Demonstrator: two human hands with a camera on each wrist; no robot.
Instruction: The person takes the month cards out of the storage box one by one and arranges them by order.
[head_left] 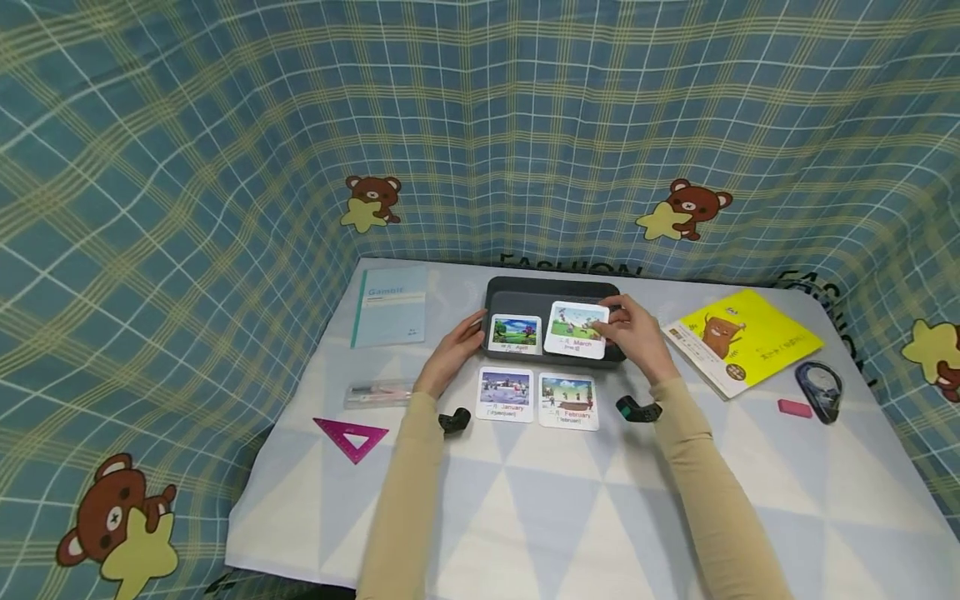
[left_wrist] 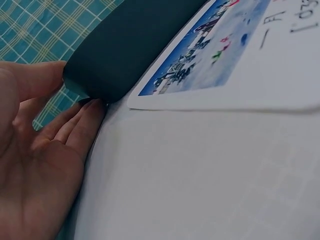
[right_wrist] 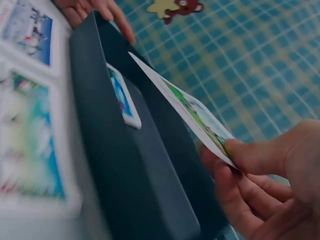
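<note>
"While the right hand [head_left: 633, 333] has March [head_left: 576, 320] up, which step is this?"

"A card in mid-transfer between tray [head_left: 525, 302] and table [head_left: 480, 508], I'd judge. From this moment alone I can't tell which way it's going."

"Where are the cards?"

"March is tilted above the tray's right part. April [head_left: 515, 335] is in the tray, at its left end. January [head_left: 506, 395] and February [head_left: 568, 402] lie side by side on the table, just in front."

"And the grip?"

"Right thumb and fingers pinch March by its right edge, as the right wrist view shows. The left hand [head_left: 453, 350] has its fingers fairly straight, touching the tray's left end and pinching nothing that I can see. It looks like a steadying touch."

"What does the next move call for?"

"Either way, a firm pinch and a clear path over the rim. If it goes to the table, the spot right of February would suit the month order; if into the tray, level it beside April."
</note>
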